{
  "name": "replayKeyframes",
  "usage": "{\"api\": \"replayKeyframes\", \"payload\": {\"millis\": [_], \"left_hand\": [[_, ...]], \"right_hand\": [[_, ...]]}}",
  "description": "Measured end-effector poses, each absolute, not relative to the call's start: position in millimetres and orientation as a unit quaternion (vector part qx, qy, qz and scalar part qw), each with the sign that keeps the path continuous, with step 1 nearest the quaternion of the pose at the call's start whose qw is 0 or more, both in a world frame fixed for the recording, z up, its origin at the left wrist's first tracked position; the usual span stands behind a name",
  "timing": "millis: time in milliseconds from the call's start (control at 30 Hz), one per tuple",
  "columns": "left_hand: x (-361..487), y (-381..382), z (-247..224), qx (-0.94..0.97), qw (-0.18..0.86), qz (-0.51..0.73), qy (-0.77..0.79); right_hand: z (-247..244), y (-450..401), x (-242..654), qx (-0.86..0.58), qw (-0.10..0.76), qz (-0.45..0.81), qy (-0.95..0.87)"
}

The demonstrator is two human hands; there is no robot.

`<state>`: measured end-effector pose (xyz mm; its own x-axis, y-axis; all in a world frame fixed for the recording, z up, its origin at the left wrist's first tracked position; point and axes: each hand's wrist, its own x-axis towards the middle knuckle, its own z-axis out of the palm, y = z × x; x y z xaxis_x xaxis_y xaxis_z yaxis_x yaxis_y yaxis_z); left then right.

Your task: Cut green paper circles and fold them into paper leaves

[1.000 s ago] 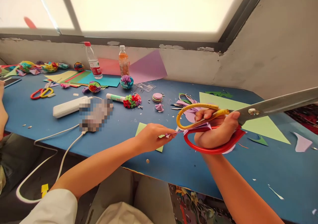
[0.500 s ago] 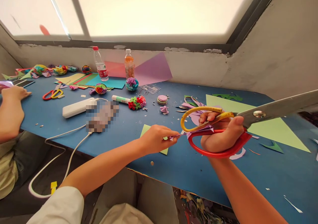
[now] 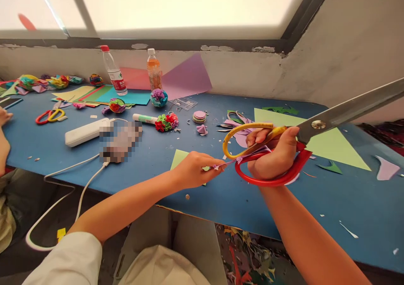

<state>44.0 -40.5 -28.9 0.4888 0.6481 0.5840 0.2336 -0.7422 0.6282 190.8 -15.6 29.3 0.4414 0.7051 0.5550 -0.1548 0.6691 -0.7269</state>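
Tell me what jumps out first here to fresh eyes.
The big scissors, yellow and red handles in the right hand, blades reaching toward the right edge. Left of them, the left hand pinches thin purple paper. Behind, two bottles stand near the wall.

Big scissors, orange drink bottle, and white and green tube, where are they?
Big scissors (image 3: 318,125), head view, on the pivot screw.
Orange drink bottle (image 3: 154,71), head view, mid-body.
White and green tube (image 3: 146,119), head view, on its green band.

The single view looks forward and down from the wearer's head, close above the table (image 3: 217,205).
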Motion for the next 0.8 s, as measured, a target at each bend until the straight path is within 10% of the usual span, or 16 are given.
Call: {"api": "replayKeyframes", "payload": {"millis": [500,800], "left_hand": [[38,-38,-28,0.813,0.216,0.451,0.297],[44,-39,-17,0.64,0.505,0.457,0.357]], "right_hand": [[49,-9,226,-0.268,0.86,0.24,-0.362],[68,-4,275,-0.237,0.909,0.156,-0.306]]}}
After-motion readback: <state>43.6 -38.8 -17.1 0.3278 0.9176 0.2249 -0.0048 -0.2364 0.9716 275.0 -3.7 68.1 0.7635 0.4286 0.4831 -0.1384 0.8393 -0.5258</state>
